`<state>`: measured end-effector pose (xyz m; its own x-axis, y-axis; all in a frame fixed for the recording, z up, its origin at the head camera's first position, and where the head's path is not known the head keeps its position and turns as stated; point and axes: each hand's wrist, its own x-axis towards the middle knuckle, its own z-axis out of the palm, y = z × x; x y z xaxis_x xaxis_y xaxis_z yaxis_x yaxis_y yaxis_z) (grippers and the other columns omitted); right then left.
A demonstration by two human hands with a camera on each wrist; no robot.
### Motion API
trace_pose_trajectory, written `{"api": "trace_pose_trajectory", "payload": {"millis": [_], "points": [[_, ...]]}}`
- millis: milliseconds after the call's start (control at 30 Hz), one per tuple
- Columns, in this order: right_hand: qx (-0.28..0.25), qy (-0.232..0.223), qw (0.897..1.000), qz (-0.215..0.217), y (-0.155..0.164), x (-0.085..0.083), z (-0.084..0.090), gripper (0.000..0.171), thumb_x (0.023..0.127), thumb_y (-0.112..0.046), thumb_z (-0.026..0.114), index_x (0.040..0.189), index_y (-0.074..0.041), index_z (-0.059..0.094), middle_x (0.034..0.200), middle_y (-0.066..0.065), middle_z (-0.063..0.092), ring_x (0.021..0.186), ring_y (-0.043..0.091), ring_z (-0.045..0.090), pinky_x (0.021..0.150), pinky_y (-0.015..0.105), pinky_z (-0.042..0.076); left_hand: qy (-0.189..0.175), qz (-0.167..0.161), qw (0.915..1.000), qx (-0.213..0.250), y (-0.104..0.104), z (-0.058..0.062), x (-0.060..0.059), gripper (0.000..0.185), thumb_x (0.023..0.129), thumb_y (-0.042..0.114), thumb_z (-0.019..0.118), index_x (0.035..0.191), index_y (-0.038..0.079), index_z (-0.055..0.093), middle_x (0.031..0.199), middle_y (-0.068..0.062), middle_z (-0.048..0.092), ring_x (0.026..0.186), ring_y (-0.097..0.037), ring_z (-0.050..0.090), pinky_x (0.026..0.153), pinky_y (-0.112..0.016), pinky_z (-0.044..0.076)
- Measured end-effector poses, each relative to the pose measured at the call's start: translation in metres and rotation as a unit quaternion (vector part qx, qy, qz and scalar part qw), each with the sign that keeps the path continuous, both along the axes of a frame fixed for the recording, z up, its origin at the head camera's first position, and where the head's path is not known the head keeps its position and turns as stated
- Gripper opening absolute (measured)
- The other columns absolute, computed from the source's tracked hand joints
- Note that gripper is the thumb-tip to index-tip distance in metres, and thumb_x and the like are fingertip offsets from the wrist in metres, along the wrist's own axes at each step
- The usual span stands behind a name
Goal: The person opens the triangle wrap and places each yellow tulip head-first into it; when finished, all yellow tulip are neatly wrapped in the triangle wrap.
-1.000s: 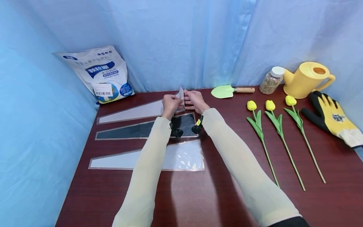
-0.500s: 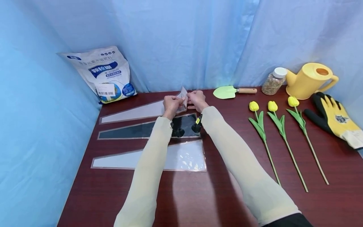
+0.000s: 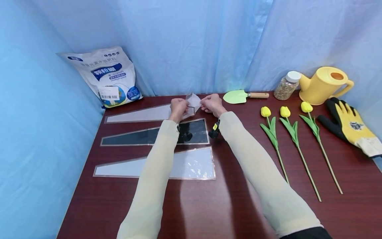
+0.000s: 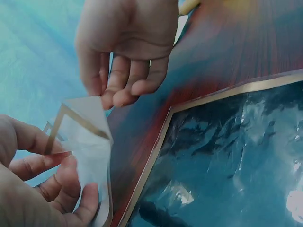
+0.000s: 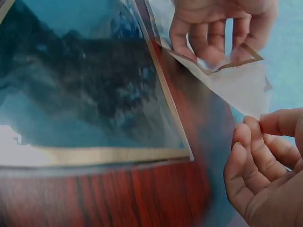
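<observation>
Left hand: the left hand is held at the far middle of the dark red wooden table, forearm in a cream sleeve stretched forward; its fingers are curled and pinch one layer of the wide end of the far clear tapered plastic sleeve with a gold border.
Right hand: the right hand is raised just right of the left one, fingers bent, with thumb and fingertips pinching the other layer of the same wide end.
Held sleeve: its wide mouth is lifted off the table and spread between the two hands; the narrow end lies flat, pointing left.
Other sleeves: a dark tapered sleeve lies just nearer, and a clear tapered sleeve nearer again, both flat.
Writing: the white and blue bag leaning at the far left carries Chinese characters and a barcode label; the wording is too small to be read.
Right side: a green trowel with a wooden handle, a jar with a white lid, a yellow watering can, three yellow tulips and a yellow and black glove are laid out.
</observation>
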<state>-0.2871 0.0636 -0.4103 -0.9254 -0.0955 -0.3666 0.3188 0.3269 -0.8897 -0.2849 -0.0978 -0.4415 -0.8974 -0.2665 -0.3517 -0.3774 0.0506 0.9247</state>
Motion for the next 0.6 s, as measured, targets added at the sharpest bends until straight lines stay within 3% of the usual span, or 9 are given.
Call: {"api": "trace_pose_trajectory", "payload": {"millis": [33,67,267,500,600], "points": [[0.019,0.000,1.000,-0.005,-0.002,-0.011,-0.013,0.024,0.097,-0.017,0.063,0.112,-0.001,0.074,0.078,0.005,0.072,0.066,0.012,0.069,0.065,0.024,0.060,-0.001,0.001,1.0000,0.000,-0.001,-0.001,0.000,0.010,0.090,0.007,0.065,0.082,0.000,0.066,0.073,-0.008,0.058,0.055,-0.016,0.050,0.051,-0.025,0.045],[0.033,0.000,0.999,-0.023,-0.003,-0.018,-0.025,0.020,0.096,-0.016,0.064,0.107,-0.003,0.075,0.073,0.002,0.069,0.061,0.009,0.066,0.059,0.022,0.058,-0.002,0.001,1.0000,-0.003,-0.002,-0.002,0.000,0.009,0.089,0.005,0.065,0.082,0.001,0.066,0.075,-0.008,0.058,0.054,-0.016,0.049,0.051,-0.025,0.045],[0.059,0.028,0.998,0.004,0.006,-0.030,-0.049,0.020,0.094,-0.016,0.066,0.103,-0.002,0.076,0.069,0.000,0.068,0.056,0.008,0.063,0.054,0.022,0.056,0.009,-0.010,0.9994,-0.033,-0.006,-0.009,0.002,0.006,0.089,0.006,0.071,0.085,0.002,0.072,0.085,-0.006,0.065,0.051,-0.011,0.056,0.050,-0.021,0.049],[0.103,0.043,0.994,-0.013,0.002,-0.030,-0.051,0.015,0.092,-0.014,0.068,0.097,-0.004,0.078,0.063,0.000,0.066,0.051,0.008,0.061,0.048,0.023,0.054,0.024,-0.014,0.9996,-0.010,-0.009,-0.011,0.004,0.010,0.088,0.006,0.070,0.083,-0.001,0.073,0.068,-0.005,0.065,0.049,-0.012,0.058,0.050,-0.022,0.052],[0.098,0.051,0.994,0.012,0.009,-0.026,-0.048,0.015,0.091,-0.014,0.069,0.095,-0.003,0.078,0.063,0.002,0.068,0.051,0.008,0.062,0.050,0.023,0.054,0.017,-0.012,0.9997,-0.010,-0.010,-0.011,0.004,0.008,0.087,0.005,0.070,0.082,-0.001,0.073,0.064,-0.005,0.065,0.049,-0.012,0.059,0.050,-0.022,0.053]]}}
